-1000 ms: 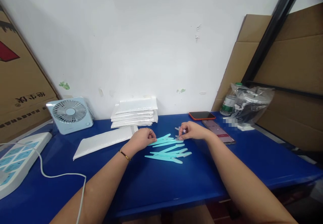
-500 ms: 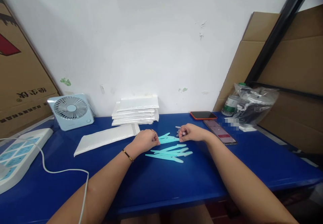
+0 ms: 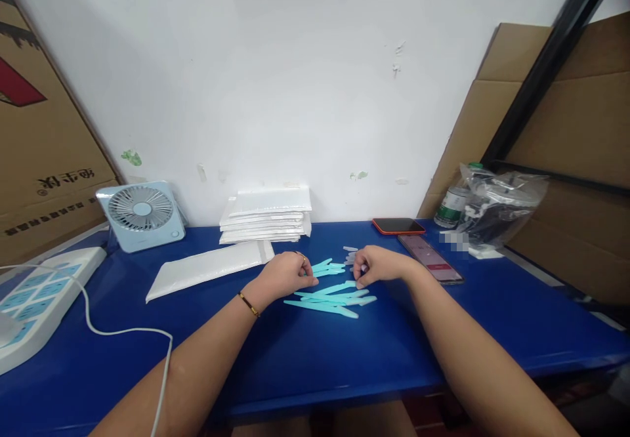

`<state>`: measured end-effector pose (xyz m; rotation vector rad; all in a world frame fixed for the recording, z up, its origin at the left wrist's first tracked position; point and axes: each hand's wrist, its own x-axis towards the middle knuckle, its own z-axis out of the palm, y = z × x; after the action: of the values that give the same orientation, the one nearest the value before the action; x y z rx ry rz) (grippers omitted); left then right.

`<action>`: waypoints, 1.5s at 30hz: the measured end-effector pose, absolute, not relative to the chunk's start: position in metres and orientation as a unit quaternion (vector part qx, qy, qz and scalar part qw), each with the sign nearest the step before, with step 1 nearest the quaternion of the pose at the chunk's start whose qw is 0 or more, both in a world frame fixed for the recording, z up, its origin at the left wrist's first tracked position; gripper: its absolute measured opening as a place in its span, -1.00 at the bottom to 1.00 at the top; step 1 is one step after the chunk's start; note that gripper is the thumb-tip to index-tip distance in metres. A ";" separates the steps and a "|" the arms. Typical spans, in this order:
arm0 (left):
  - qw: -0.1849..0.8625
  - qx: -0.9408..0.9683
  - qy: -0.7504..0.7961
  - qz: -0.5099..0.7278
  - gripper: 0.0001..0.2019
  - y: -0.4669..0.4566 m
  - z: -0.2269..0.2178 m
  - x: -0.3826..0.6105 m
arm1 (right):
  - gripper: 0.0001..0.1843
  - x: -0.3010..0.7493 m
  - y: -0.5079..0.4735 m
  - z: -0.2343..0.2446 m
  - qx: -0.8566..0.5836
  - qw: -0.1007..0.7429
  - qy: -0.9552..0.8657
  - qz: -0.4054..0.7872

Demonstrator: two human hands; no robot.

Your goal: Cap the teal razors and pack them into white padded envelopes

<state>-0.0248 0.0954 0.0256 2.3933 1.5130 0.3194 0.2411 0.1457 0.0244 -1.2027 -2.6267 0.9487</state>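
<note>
Several turquoise eyebrow razors lie loosely fanned on the blue table, with a second small group just behind them. My right hand pinches the blade end of the rearmost razor in the front group. Behind its fingers, small translucent caps are partly hidden. My left hand, wearing a ring and a bracelet, has its fingers drawn together between the two groups, by the razors' handle ends. Whether anything is between those fingertips is hidden.
A white padded mailer lies left of my left hand, before a stack of mailers. Two phones and a bagged item sit right. A fan, power strip and white cable occupy the left.
My right hand has moved slightly nearer, from the rear group of razors to the front group's rearmost razor. My left fingertips have shifted slightly right, and the rear razors lie released.
</note>
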 end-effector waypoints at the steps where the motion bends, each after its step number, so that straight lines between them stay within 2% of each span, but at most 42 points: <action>1: 0.151 0.837 0.516 0.106 -0.71 0.094 0.025 -0.021 | -0.74 0.238 0.145 0.023 -0.389 0.042 -0.866 0.310; 5: 0.142 0.846 0.505 0.094 -0.78 0.092 0.022 -0.016 | -0.74 0.233 0.146 0.021 -0.374 0.076 -0.874 0.302; 8: 0.105 0.836 0.530 0.100 -0.83 0.097 0.023 -0.023 | -0.75 0.239 0.150 0.021 -0.415 0.120 -0.859 0.274; 13: 0.095 0.814 0.561 0.117 -0.82 0.102 0.028 -0.032 | -0.69 0.252 0.153 0.025 -0.475 0.151 -0.831 0.247; 16: 0.120 0.820 0.544 0.130 -0.78 0.098 0.030 -0.028 | -0.66 0.251 0.147 0.030 -0.417 0.097 -0.854 0.295; 19: 0.144 0.843 0.501 0.131 -0.75 0.092 0.029 -0.021 | -0.72 0.243 0.140 0.033 -0.376 0.002 -0.872 0.313; 21: 0.152 0.856 0.478 0.122 -0.72 0.088 0.027 -0.018 | -0.78 0.237 0.138 0.032 -0.372 -0.019 -0.876 0.306; 24: 0.154 0.864 0.467 0.109 -0.70 0.088 0.024 -0.016 | -0.83 0.233 0.138 0.029 -0.358 0.009 -0.885 0.299; 30: 0.127 0.835 0.520 0.128 -0.74 0.098 0.024 -0.021 | -0.81 0.241 0.149 0.023 -0.384 0.125 -0.877 0.261; 34: 0.115 0.809 0.562 0.129 -0.76 0.104 0.028 -0.032 | -0.82 0.252 0.156 0.022 -0.447 0.146 -0.857 0.210; 37: 0.080 0.803 0.573 0.145 -0.70 0.103 0.031 -0.036 | -0.73 0.252 0.153 0.027 -0.454 0.157 -0.852 0.209; 40: 0.082 0.821 0.549 0.138 -0.69 0.097 0.033 -0.033 | -0.65 0.242 0.143 0.030 -0.381 0.111 -0.881 0.258; 43: 0.116 0.856 0.493 0.106 -0.72 0.090 0.034 -0.024 | -0.67 0.229 0.136 0.029 -0.321 0.041 -0.908 0.266; 45: 0.127 0.866 0.475 0.089 -0.74 0.086 0.033 -0.019 | -0.71 0.223 0.135 0.026 -0.312 0.026 -0.913 0.261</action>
<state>-0.0186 0.0861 0.0329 2.5210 1.3809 0.2581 0.2229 0.1354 0.0264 -0.9643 -2.8230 0.8058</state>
